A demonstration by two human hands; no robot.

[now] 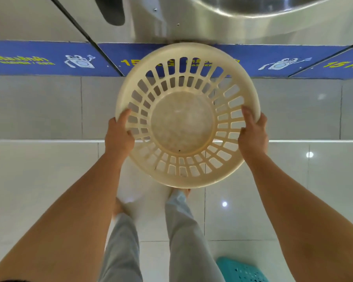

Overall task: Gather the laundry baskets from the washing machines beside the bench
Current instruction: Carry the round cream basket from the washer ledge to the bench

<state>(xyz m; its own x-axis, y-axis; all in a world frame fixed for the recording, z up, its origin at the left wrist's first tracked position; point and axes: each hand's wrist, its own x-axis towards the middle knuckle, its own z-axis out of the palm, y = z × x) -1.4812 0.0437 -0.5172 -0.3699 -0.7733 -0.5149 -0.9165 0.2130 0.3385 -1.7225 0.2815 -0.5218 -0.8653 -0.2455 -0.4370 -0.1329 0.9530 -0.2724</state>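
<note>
A round cream plastic laundry basket (183, 121) with slotted walls is held in the air in front of me, its open side tilted toward me, empty inside. My left hand (118, 135) grips its left rim, thumb inside the wall. My right hand (253, 133) grips the right rim the same way. The basket hangs just below the steel front of a washing machine (192, 23), whose round door rim shows at the top.
A blue strip (39, 58) with yellow lettering runs along the machines' base above a grey tiled step (39, 106). Glossy white floor tiles (293, 180) lie below. A teal basket (240, 270) sits on the floor by my right leg. My legs stand beneath the basket.
</note>
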